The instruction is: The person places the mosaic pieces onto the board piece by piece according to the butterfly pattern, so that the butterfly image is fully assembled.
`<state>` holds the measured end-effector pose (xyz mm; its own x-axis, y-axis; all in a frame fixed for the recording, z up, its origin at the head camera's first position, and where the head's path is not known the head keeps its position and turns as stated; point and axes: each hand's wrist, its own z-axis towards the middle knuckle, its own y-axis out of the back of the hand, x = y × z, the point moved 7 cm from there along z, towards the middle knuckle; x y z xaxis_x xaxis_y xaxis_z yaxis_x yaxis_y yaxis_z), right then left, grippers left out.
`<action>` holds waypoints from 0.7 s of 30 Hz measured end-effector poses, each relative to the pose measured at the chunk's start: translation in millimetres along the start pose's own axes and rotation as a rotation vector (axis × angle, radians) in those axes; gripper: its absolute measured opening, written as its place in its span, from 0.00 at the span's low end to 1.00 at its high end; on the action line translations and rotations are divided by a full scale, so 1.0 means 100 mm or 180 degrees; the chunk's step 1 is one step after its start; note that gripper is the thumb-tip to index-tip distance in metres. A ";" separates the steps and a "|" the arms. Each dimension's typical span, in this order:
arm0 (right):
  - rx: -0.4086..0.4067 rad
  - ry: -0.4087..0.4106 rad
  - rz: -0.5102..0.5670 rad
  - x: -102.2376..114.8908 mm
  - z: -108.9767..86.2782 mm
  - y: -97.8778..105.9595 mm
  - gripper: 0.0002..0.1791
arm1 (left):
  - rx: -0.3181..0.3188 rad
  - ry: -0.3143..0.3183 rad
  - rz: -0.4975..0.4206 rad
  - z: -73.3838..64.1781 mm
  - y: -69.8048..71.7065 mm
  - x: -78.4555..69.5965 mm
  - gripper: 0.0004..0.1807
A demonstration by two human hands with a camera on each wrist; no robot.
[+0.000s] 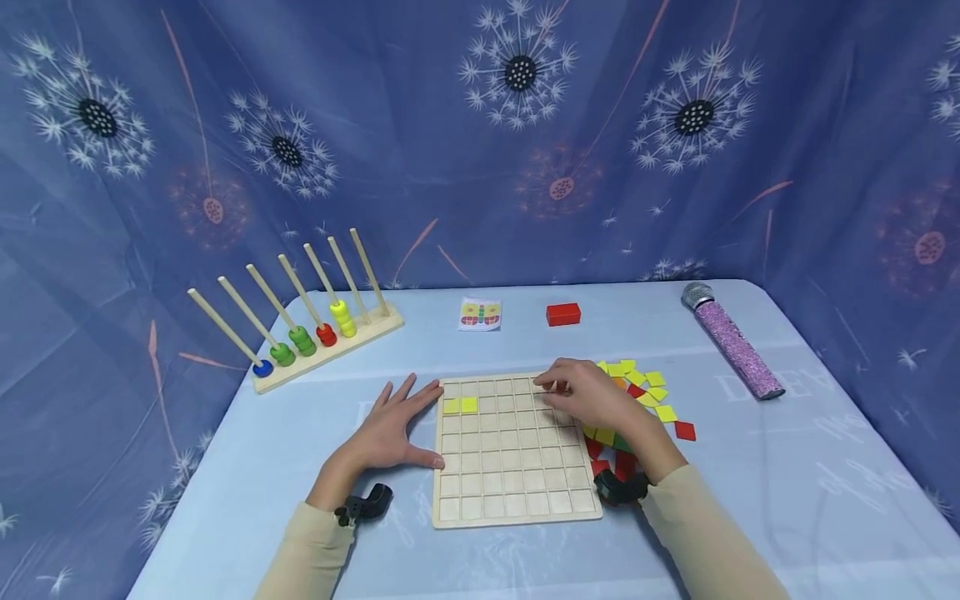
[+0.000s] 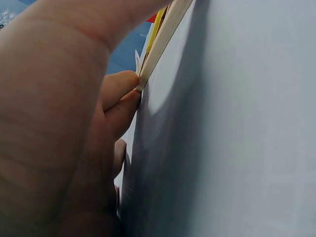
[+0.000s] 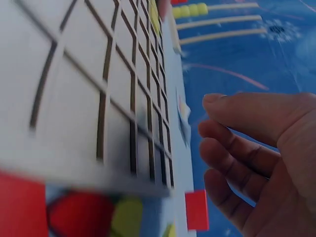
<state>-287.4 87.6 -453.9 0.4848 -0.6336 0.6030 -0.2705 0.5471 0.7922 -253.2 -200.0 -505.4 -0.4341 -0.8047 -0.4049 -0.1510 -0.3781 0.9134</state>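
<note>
A wooden grid board [image 1: 513, 460] lies flat on the table in the head view, with two yellow square tiles [image 1: 460, 406] side by side in cells near its upper left corner. My left hand [image 1: 384, 435] is spread along the board's left side, thumb and index fingertip at the edge. Over the upper right corner, my right hand [image 1: 588, 396] hovers with fingers loosely bent. Nothing shows between its fingertips [image 3: 213, 101] in the right wrist view. Loose yellow tiles [image 1: 665, 413] and red tiles [image 1: 685, 431] lie right of the board, partly hidden beneath my right hand and forearm.
A peg stand [image 1: 360, 336] with coloured beads stands at the back left. Behind the board lie a small picture card [image 1: 480, 314] and a red block [image 1: 563, 314]. A glittery pink microphone [image 1: 738, 350] rests at the back right. Patterned blue cloth [image 1: 420, 150] hangs behind the table.
</note>
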 end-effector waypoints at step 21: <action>-0.0193 -0.0760 -0.0136 -0.86 -0.31 0.33 0.14 | 0.0031 0.0046 0.0002 0.01 0.00 0.01 0.64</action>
<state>-312.0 177.2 -482.7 0.2825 -0.7642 0.5799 -0.2002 0.5442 0.8147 -254.9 -200.2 -505.6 -0.4213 -0.8116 -0.4047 -0.1595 -0.3730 0.9140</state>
